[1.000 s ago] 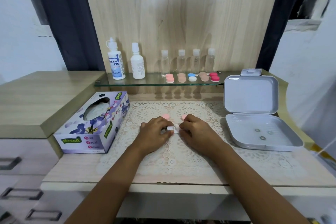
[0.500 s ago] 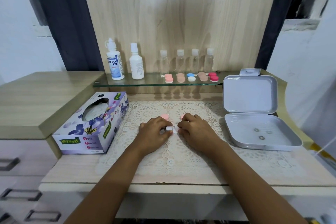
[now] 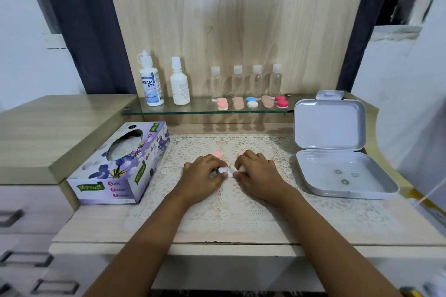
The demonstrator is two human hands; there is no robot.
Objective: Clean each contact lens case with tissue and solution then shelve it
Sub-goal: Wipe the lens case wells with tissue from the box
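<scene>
Barely any movement since a second ago: both hands stay knuckle to knuckle in the middle of the lace mat (image 3: pixel 241 212), shifted only a touch. Left hand (image 3: pixel 201 177) has its fingers curled, thumb and fingertips pinching the left end of the white lens case (image 3: pixel 224 171). Right hand (image 3: pixel 261 176) is also curled and grips the case's right end; something white shows at its fingertips, and I cannot tell whether it is tissue or part of the case. The case sits low over the mat between the two hands. Two pink caps (image 3: pixel 217 154) lie on the mat just behind the knuckles, partly hidden. Tissue box (image 3: pixel 115 169) is left of the mat with tissue showing in its opening. On the glass shelf (image 3: pixel 193 110) behind: solution bottle (image 3: pixel 150 83), plain white bottle (image 3: pixel 179 85), four small clear bottles (image 3: pixel 237 83) and a row of lens cases (image 3: pixel 251 102) in front of them. An open grey box (image 3: pixel 318 166) stands to the right, three small rings inside.
</scene>
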